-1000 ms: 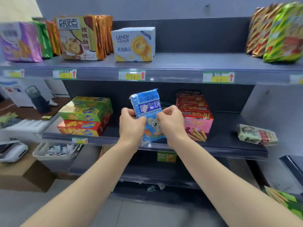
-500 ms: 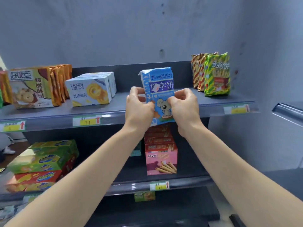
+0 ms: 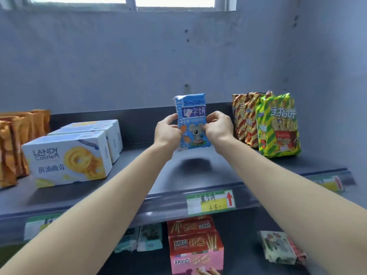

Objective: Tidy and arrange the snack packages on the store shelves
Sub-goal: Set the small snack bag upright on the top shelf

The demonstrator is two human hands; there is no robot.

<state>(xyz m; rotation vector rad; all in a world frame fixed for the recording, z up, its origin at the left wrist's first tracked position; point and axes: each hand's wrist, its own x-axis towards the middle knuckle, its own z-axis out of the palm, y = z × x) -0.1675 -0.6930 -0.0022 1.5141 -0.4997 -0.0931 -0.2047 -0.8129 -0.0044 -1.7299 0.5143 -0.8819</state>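
Head view: blue snack pack (image 3: 193,124) with a grey cartoon animal on the front, upright and facing me, held between both hands over the middle of the upper shelf (image 3: 198,175). The left hand (image 3: 167,132) grips the pack's left edge with fingers curled round the side. The right hand (image 3: 218,128) pinches the right edge, thumb on the front face. Both arms reach forward from the bottom corners of the frame. I see a dark shadow on the shelf right under the pack — its bottom edge looks just off the surface, but I cannot tell for sure.

To the right of the pack, near but apart, green-and-yellow striped bags (image 3: 278,126) stand upright with red-striped bags (image 3: 246,120) lined up just behind them. To the left, well apart, a row of white cookie boxes (image 3: 67,157) runs front to back, the front one printed LANDY. Orange bags (image 3: 12,143) stand at the far left, blurred.

A green-and-yellow price tag (image 3: 211,201) with a red arrow sits on the shelf's front rail, below the pack. On the lower shelf — stacked red and pink stick-biscuit boxes (image 3: 195,247), teal packs (image 3: 139,239) to their left, and one loose packet (image 3: 282,248) lying to the right. Grey wall behind, with a window strip along the top.
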